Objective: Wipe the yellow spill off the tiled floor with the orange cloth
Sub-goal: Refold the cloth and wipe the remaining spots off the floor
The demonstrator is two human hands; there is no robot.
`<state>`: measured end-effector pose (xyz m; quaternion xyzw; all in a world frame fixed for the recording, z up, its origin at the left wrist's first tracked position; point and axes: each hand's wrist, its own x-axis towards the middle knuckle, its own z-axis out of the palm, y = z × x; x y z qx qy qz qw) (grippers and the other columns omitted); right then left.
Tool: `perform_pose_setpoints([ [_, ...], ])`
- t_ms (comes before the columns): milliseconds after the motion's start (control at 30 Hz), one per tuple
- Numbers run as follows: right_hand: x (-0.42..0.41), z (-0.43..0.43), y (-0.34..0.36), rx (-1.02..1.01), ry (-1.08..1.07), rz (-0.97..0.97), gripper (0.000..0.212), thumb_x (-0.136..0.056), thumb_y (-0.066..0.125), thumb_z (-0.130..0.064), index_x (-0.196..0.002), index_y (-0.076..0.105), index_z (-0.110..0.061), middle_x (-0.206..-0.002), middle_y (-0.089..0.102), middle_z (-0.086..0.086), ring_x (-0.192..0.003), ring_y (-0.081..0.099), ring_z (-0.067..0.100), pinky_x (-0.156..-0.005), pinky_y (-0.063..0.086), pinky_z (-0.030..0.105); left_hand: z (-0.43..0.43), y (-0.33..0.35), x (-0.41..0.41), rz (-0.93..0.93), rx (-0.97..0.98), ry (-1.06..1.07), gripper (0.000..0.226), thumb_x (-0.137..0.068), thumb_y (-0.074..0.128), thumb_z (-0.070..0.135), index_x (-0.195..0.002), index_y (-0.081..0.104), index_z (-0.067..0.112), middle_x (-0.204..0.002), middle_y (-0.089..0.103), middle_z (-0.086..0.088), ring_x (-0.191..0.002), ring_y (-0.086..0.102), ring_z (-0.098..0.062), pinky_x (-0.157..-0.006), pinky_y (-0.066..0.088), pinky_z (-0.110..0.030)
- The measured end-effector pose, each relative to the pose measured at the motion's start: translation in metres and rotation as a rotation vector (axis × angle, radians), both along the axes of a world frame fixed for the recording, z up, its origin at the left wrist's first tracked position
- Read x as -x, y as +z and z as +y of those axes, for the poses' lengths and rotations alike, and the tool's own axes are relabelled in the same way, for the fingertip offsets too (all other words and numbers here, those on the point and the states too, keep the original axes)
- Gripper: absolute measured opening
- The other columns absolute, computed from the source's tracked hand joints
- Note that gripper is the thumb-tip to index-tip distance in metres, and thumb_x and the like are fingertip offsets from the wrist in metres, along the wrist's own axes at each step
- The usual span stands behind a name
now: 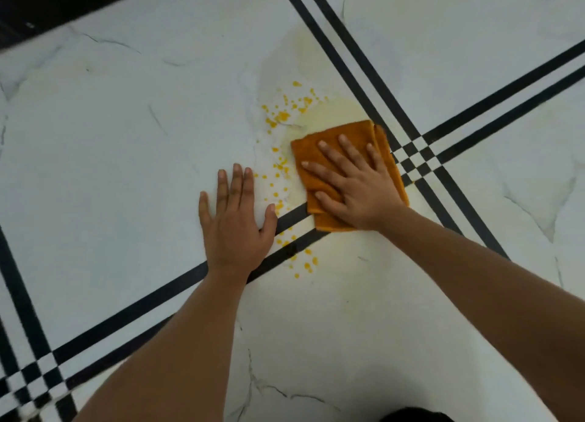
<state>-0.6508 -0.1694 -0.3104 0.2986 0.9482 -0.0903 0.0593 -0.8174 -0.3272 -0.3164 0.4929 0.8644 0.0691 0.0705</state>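
— Right hand (357, 184)?
— Flat, palm down, fingers spread wide, pressed on the orange cloth (335, 142); no grip, nothing pinched.
— And the cloth itself?
— Folded into a thick rectangle, lying on the tiled floor (110, 130), just at 9 o'clock of the checkered crossing (414, 158) of black stripes. Near end touching the stripe pair that runs toward 7 o'clock.
— Left hand (235, 222)?
— Also flat and open, fingers together and pointing to 12 o'clock, empty, resting on bare white tile. Apart from the cloth, at 9 o'clock of it, thumb tip close to the droplets.
— Where's the yellow spill (281, 116)?
— Scattered as bright drops: one cluster at 11 o'clock of the cloth, a trail between the two hands, more at 7 o'clock of the cloth across the black stripes. Pale yellowish smear around the cloth and stretching to 12 o'clock.
— Farther out?
— White marbled tiles with thin grey veins, another checkered crossing at 7 o'clock of the frame, dark band along the 11 o'clock corner.
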Motion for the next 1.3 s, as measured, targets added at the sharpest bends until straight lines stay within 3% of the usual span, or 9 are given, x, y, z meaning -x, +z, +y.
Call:
perform_pose_setpoints([
  [133,0.053,0.033,0.000,0.037,-0.451,0.069,0.053,-0.092,0.016,-0.061,-0.144,0.009,-0.049,-0.159,0.003,-0.007,-0.145,-0.007,0.023,-0.112,-0.007,0.054,0.001,-0.002,0.000,0.032,0.022,-0.003,0.066,-0.090,0.030,0.047,-0.145,0.028,0.011,-0.154,0.026,-0.006,-0.143,0.018,-0.024,-0.111,0.015,-0.051],
  [333,0.026,0.035,0.002,0.004,0.118,0.009,0.056,-0.089,0.012,-0.064,-0.143,0.007,-0.050,-0.158,0.006,-0.009,-0.145,-0.003,0.022,-0.113,-0.001,0.054,-0.001,0.000,0.001,-0.011,-0.016,0.058,0.071,-0.089,0.031,0.049,-0.148,0.021,0.009,-0.155,0.021,-0.009,-0.144,0.013,-0.024,-0.112,0.014,-0.049],
  [467,0.081,0.063,0.000,0.041,-0.283,0.050,0.054,-0.092,0.017,-0.062,-0.144,0.008,-0.050,-0.158,0.003,-0.008,-0.145,-0.006,0.022,-0.112,-0.005,0.054,0.003,0.001,0.001,-0.009,-0.001,0.077,0.071,-0.090,0.029,0.048,-0.147,0.021,0.006,-0.154,0.022,-0.012,-0.143,0.015,-0.025,-0.112,0.013,-0.050],
  [667,0.047,0.043,0.006,0.010,0.129,-0.013,0.060,-0.086,0.005,-0.067,-0.143,-0.002,-0.050,-0.159,0.001,-0.007,-0.145,-0.006,0.023,-0.112,-0.003,0.055,0.006,0.010,0.002,-0.047,-0.083,0.125,0.061,-0.089,0.033,0.043,-0.137,0.043,0.007,-0.141,0.046,-0.012,-0.133,0.039,-0.026,-0.107,0.026,-0.046],
  [767,0.063,0.080,0.000,0.021,-0.160,0.007,0.062,-0.087,0.006,-0.067,-0.144,-0.010,-0.045,-0.159,-0.001,-0.006,-0.145,-0.006,0.023,-0.112,-0.003,0.056,0.026,0.013,0.025,0.021,-0.101,0.096,0.058,-0.089,0.035,0.042,-0.132,0.050,0.006,-0.129,0.057,-0.013,-0.120,0.052,-0.029,-0.101,0.034,-0.044],
  [867,0.130,0.091,-0.001,0.044,-0.329,0.040,0.069,-0.091,0.013,-0.064,-0.148,-0.009,-0.031,-0.159,-0.004,-0.003,-0.145,-0.008,0.026,-0.111,-0.004,0.057,0.037,0.004,0.057,0.070,-0.038,0.157,0.071,-0.088,0.022,0.051,-0.145,0.030,0.010,-0.151,0.031,-0.008,-0.141,0.025,-0.024,-0.112,0.013,-0.044],
  [1067,0.075,0.057,-0.002,-0.053,0.353,0.065,0.064,-0.088,0.016,-0.064,-0.147,0.015,-0.039,-0.157,0.015,-0.006,-0.145,0.007,0.023,-0.112,0.007,0.055,0.034,-0.001,0.072,0.030,0.036,0.235,0.073,-0.087,0.009,0.052,-0.150,0.009,0.015,-0.158,0.008,-0.003,-0.145,0.003,-0.020,-0.114,0.001,-0.044],
  [1233,0.165,0.105,0.000,0.014,-0.121,0.035,0.062,-0.089,0.016,-0.065,-0.147,0.007,-0.042,-0.159,0.004,-0.006,-0.145,-0.003,0.025,-0.111,-0.002,0.057,0.033,-0.002,0.074,0.028,0.070,0.255,0.070,-0.090,0.012,0.050,-0.149,0.013,0.013,-0.157,0.012,-0.006,-0.145,0.006,-0.022,-0.115,0.005,-0.045],
  [1300,0.181,0.085,0.001,-0.014,-0.069,0.044,0.063,-0.089,0.018,-0.062,-0.147,0.011,-0.038,-0.159,0.006,-0.002,-0.145,-0.001,0.028,-0.110,-0.002,0.059,0.032,-0.001,0.070,0.030,0.067,0.243,0.068,-0.091,0.015,0.048,-0.149,0.017,0.012,-0.156,0.016,-0.007,-0.144,0.010,-0.023,-0.114,0.008,-0.047],
])
